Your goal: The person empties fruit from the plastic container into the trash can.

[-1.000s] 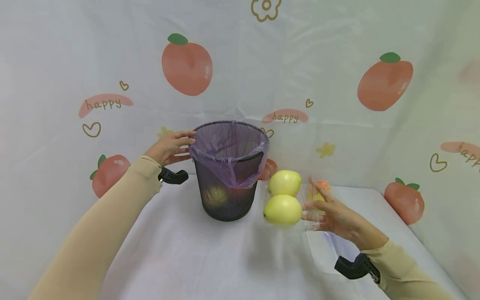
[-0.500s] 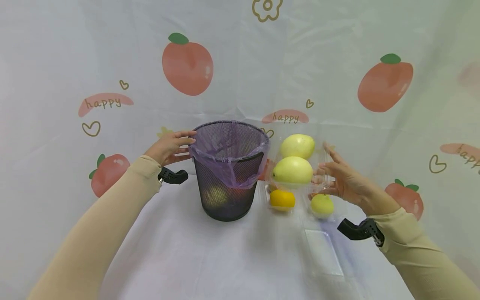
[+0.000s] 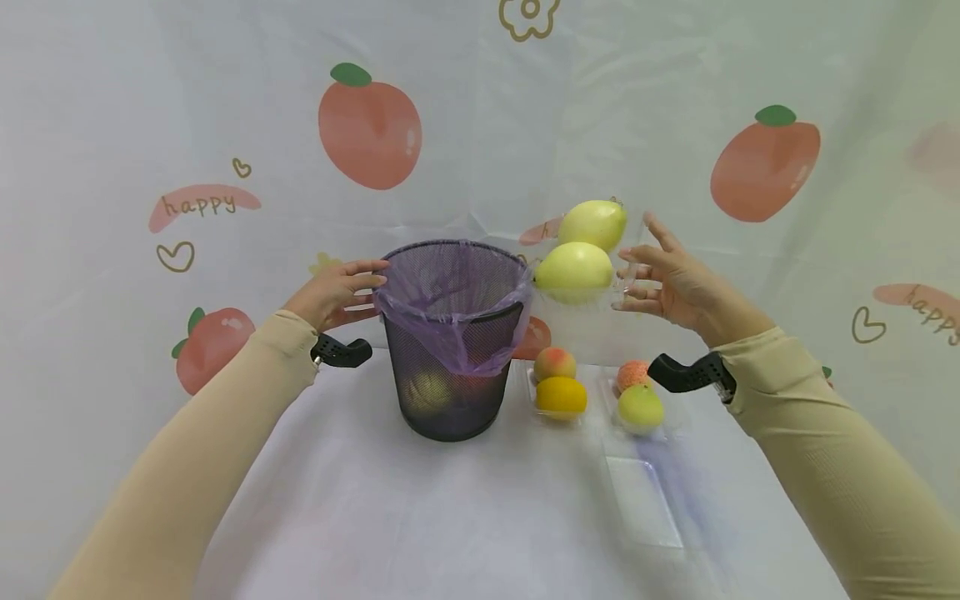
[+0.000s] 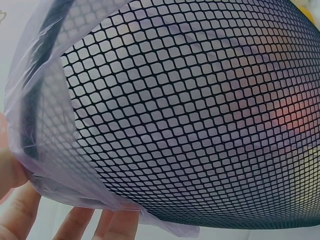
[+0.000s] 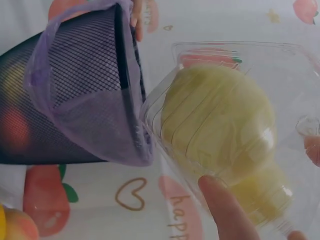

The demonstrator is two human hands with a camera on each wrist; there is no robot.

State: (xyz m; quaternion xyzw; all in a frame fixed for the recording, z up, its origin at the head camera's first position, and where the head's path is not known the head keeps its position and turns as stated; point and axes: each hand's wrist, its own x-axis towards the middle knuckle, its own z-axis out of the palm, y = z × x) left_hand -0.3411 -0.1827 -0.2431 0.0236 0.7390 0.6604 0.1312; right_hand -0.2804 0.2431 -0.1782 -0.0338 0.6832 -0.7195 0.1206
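1. Head view: a black mesh bin lined with a purple bag stands on the white table. The left hand rests against the bin's rim with fingers fairly straight, pressing on it without curling round. The right hand holds a clear plastic box raised in the air just beside the bin's rim; two pale green-yellow fruits lie in it. Lower down on the table, two more clear trays: one with a peach and an orange, one with a pinkish fruit and a green one. An empty clear lid lies nearer the viewer. Backdrop: cloth printed with peaches

2. Left wrist view: mesh wall of the bin fills the frame, bag edge folded over the rim; fingertips touch below it

3. Right wrist view: the box with a fruit inside sits just beside the bin's rim; the thumb presses on the box, gripping it
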